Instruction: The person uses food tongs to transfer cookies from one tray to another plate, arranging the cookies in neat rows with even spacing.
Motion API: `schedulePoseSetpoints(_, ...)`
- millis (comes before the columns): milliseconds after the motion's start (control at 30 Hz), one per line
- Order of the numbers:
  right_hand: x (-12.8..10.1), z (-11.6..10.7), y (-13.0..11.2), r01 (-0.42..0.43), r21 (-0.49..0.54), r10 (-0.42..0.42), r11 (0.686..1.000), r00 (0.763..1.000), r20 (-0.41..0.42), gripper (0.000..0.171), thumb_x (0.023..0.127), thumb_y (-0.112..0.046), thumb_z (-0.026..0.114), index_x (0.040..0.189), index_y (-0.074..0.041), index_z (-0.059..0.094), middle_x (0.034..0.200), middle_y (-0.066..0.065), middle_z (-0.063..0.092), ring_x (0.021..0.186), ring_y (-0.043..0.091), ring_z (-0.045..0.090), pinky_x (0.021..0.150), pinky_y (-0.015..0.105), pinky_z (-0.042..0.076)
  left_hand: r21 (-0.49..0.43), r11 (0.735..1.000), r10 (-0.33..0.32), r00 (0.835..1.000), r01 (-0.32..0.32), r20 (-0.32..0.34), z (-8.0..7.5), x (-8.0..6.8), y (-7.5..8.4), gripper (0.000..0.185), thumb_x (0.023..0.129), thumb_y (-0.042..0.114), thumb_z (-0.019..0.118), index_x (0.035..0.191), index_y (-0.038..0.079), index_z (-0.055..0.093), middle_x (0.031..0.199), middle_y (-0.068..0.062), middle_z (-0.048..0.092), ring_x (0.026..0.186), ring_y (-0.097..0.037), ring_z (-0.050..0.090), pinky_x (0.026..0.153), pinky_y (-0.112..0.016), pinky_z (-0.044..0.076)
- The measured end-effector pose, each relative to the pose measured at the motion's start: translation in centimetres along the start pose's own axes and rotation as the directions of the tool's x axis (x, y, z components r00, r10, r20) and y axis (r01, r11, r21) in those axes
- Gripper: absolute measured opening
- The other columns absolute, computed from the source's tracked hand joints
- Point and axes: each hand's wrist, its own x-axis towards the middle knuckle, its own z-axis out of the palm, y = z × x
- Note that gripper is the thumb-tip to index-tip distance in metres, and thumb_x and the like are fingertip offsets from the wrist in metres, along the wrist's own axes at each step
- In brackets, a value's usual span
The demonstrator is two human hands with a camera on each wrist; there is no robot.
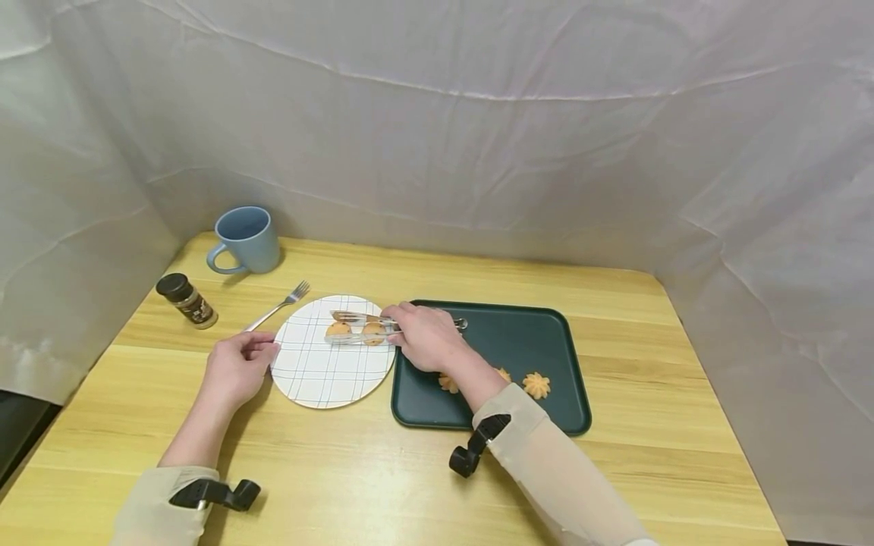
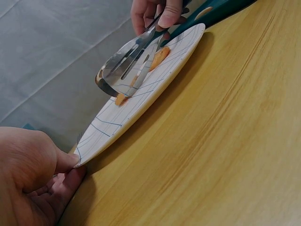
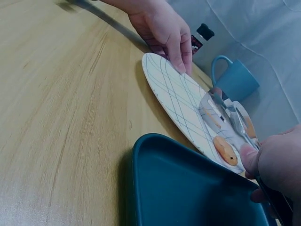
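A round white plate [image 1: 307, 379] with a checked line pattern lies on the wooden table, and two round cookies [image 1: 337, 329] are on it. My left hand [image 1: 235, 368] pinches the plate's left rim, thumb on top and fingers below, as the left wrist view shows. In my right hand [image 1: 430, 337] are metal serving tongs [image 2: 120, 68], held over the plate from its right side. The tongs' two slotted ends are apart and overlap the cookies in the head view. Beneath my right forearm, the dark green tray [image 1: 519, 334] carries flower-shaped cookies [image 1: 536, 385], partly hidden by that arm.
A fork [image 1: 276, 307] lies just behind the plate's left side. Farther back stand a blue mug [image 1: 254, 246] and a black-capped seasoning jar [image 1: 191, 303]. Pale cloth [image 1: 437, 152] walls in the table at the back and sides. The tray's raised rim borders the plate.
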Motion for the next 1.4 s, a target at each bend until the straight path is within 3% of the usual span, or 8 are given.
schedulePoseSetpoints(267,-0.4,-0.6,-0.3,-0.012,0.028,0.011,1.000,1.000,0.013,0.052,0.108,-0.037,0.061,0.156,-0.020,0.051,0.143,0.002,0.061,0.119,0.023,0.065,0.096,0.045,0.054,-0.002,1.000,0.003,1.000,-0.003,0.002,0.1,0.0,0.0,0.032,0.104,0.017,0.065,0.127,-0.006,0.070,0.107,-0.018,0.074,0.094,-0.024,0.065,0.072,-0.018,0.047)
schedulePoseSetpoints(700,-3.0,-2.1,0.6,-0.019,0.088,0.020,0.996,1.000,-0.017,0.053,0.107,-0.039,0.063,0.155,-0.019,0.052,0.135,0.004,0.065,0.118,0.023,0.065,0.098,0.048,0.053,-0.001,1.000,-0.011,1.000,0.011,0.005,0.1,0.1,-0.2,0.032,0.105,0.017,0.065,0.128,-0.005,0.070,0.109,-0.018,0.073,0.095,-0.024,0.065,0.071,-0.017,0.048)
schedulePoseSetpoints(1400,-8.9,-3.8,6.0,-0.115,0.140,0.132,0.983,0.984,-0.116,0.051,0.107,-0.036,0.066,0.153,-0.018,0.053,0.137,0.005,0.066,0.119,0.026,0.066,0.098,0.055,0.052,-0.007,1.000,-0.012,1.000,0.012,0.005,0.1,0.1,0.0,0.032,0.105,0.016,0.065,0.128,-0.006,0.070,0.108,-0.019,0.073,0.095,-0.025,0.065,0.070,-0.017,0.048)
